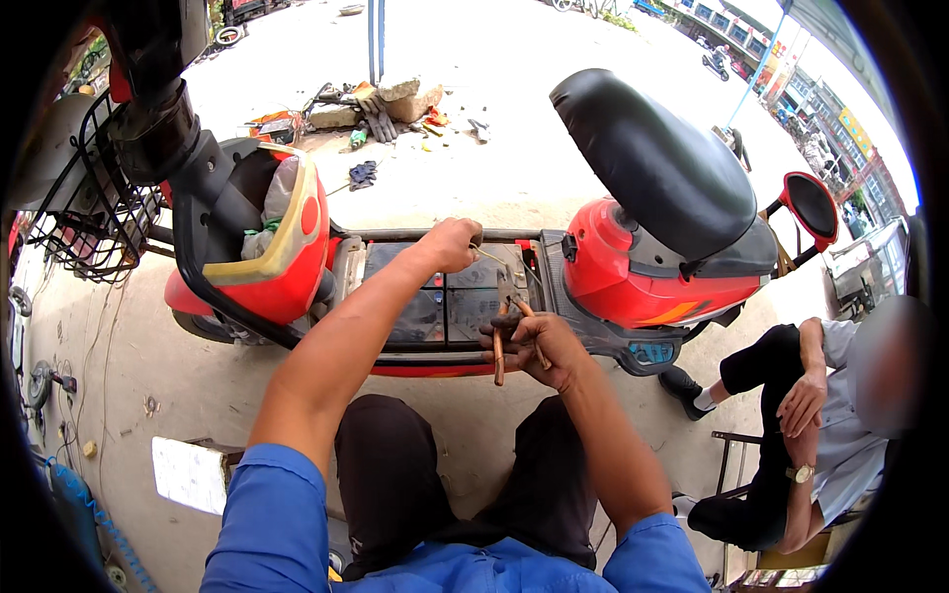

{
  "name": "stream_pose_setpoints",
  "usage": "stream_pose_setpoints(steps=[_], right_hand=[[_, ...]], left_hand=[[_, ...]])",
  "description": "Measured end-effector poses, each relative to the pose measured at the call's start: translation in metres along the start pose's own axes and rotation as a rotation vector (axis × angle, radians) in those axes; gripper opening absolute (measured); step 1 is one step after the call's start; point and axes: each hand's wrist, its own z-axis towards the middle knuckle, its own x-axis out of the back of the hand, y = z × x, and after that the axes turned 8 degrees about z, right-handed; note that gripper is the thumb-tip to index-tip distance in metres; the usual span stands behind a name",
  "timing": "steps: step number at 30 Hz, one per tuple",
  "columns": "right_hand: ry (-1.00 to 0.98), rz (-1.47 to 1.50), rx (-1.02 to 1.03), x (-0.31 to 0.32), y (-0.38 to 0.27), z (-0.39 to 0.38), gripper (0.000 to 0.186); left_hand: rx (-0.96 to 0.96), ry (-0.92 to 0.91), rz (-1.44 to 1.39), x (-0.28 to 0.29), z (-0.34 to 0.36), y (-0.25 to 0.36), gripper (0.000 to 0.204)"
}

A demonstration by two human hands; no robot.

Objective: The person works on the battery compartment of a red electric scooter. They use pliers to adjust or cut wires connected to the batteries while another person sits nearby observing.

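A red electric scooter (603,262) stands across in front of me. Its floor compartment is uncovered, showing dark block-shaped batteries (415,314) side by side. Over the far edge of the batteries, my left hand (453,245) is closed in a pinch on a thin yellowish wire (491,257). The wire runs right toward the jaws of a pair of pliers (507,287). My right hand (546,348) is wrapped round the pliers' orange-brown handles, above the near right edge of the compartment. Whether the jaws touch the wire is too small to tell.
The scooter's black seat (657,163) rises at the right, its front basket (94,203) at the left. A person (801,405) sits close by on the right. Gloves (376,117), stones (410,99) and scraps lie beyond. A white board (188,474) is at lower left.
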Motion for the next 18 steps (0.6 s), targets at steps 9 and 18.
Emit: stream_pose_setpoints(steps=[9, 18], right_hand=[[0.032, -0.036, -0.031, 0.032, -0.031, -0.017, 0.043], [-0.015, -0.017, -0.08, 0.049, -0.032, -0.004, 0.052]], left_hand=[[0.01, -0.131, 0.35, -0.015, 0.01, 0.052, 0.016], [0.126, 0.054, 0.016, -0.031, 0.024, 0.061, 0.017]])
